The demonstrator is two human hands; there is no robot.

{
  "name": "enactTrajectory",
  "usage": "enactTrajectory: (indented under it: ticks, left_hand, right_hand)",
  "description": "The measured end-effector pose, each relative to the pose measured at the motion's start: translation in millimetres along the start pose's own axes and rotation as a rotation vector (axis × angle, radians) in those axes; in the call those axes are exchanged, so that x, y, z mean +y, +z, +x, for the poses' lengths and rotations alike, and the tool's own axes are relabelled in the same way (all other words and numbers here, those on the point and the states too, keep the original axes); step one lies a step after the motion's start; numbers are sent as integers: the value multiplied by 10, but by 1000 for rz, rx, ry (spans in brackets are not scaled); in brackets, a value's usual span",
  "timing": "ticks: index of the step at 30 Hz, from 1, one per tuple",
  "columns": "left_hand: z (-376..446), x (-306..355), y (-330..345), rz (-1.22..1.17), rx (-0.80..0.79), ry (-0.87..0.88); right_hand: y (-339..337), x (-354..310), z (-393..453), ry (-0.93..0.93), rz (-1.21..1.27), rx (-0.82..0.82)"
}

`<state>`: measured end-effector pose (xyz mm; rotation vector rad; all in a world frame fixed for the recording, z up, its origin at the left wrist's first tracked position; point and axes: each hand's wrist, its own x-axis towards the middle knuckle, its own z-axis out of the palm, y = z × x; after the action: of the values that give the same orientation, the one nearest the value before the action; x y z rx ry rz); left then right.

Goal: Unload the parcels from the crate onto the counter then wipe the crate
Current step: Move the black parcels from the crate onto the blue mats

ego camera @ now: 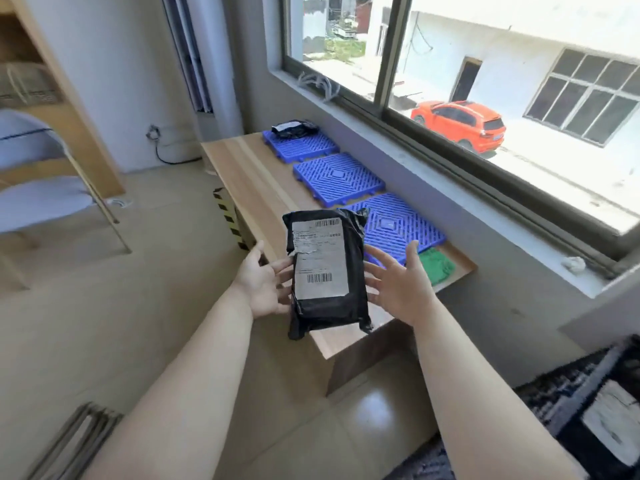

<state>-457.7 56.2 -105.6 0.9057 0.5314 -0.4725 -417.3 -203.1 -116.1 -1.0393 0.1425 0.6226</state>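
Parcel in hand: a black poly mailer parcel (327, 271) with a white shipping label is held in the air between the two hands, over the near end of the wooden counter (249, 174).
Left hand: the left hand (263, 285) is placed against the parcel's left edge, fingers reaching behind it; whether the fingers are curled round it cannot be told.
Right hand: the right hand (401, 282) is spread wide, fingers straight, just beside the parcel's right edge; contact cannot be confirmed.
Long axis: the parcel's long axis is seen running away from the person, near end by the wrists, far end toward the window.
Key relation: the counter lies ahead and below the parcel; the nearest blue grid mat (398, 226) sits just beyond and to the right, so the right hand is judged nearer to it.
Already unloaded: another black parcel (294, 128) is seen resting on the farthest blue mat (299, 145).
Crate: a dark crate (588, 410) with a labelled parcel inside is seen at the lower right, well apart from the hands.
Cloth: a green cloth (437, 265) is lying on the counter's near right corner, presumably for the wiping step, which is not yet begun.
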Motion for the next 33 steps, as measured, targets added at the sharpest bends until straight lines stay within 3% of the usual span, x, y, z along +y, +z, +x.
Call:
enactTrajectory:
  ticks: [8,12,21,33]
  left_hand:
    - [-241,766,-1535,-102,118,47]
    - [-181,992,-2029,-156,156,50]
    - [308,1778,-2598,-221,253,108]
    - [1275,3553,-2851,-222,318,217]
  right_hand:
    - [1398,592,1123,144,-147,-140]
    - [1851,763,1610,212,-247,-134]
    - [2453,733,2845,262,-250,-222]
    - [3213,-96,4971,292,-220,-321]
